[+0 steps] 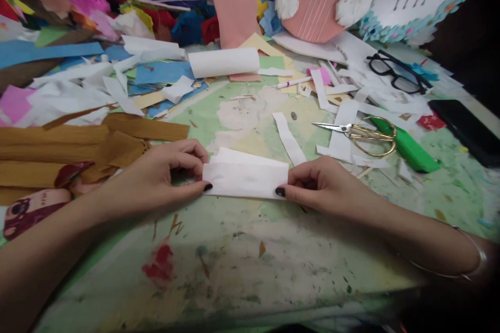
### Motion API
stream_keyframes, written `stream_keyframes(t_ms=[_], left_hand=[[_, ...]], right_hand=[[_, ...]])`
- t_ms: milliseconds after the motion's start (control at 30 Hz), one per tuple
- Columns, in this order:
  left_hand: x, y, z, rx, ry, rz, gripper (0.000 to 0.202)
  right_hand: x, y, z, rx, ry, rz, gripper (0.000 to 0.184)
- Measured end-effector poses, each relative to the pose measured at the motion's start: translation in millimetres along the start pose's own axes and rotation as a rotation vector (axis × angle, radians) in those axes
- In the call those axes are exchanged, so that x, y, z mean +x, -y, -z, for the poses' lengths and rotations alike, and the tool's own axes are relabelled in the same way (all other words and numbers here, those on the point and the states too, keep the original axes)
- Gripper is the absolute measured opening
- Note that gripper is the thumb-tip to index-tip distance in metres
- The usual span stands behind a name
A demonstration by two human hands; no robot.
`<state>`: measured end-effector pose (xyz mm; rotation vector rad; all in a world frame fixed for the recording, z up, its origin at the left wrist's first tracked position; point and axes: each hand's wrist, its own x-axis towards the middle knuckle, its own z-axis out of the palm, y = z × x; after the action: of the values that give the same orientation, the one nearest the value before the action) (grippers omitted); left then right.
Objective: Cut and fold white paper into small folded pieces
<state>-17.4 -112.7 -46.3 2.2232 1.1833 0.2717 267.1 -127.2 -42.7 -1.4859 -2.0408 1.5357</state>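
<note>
Step — looks like folding: white paper piece is lying flat on table, front centre | left hand is pinching its left end, right hand pinching its right end, both closed on it | next move is probably needing edges aligned, then a firm crease.

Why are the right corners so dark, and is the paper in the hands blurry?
Head view: the right corners fade to black and the edges bend; the white paper between the left hand and right hand is sharp, evenly lit, with soft shadows.
</note>
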Motion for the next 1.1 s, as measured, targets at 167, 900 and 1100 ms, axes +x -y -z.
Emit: stream_keyframes(t_ms=[167,900,1100], left_hand=[[0,3,-1.9,-0.016,-0.016,0.029,0.020],[-1,-6,-9.3,0.126,-0.079,0.077,0.011],[0,-10,-11.9,0.124,-0.148,0.214,0.022]], right_hand=[[1,0,-1,-0.033,-0.005,-0.046,0.028],[8,5,-1,-0.068,-0.003,-0.153,0.034],[8,10,-1,-0.134,-0.040,-0.172,0.030]])
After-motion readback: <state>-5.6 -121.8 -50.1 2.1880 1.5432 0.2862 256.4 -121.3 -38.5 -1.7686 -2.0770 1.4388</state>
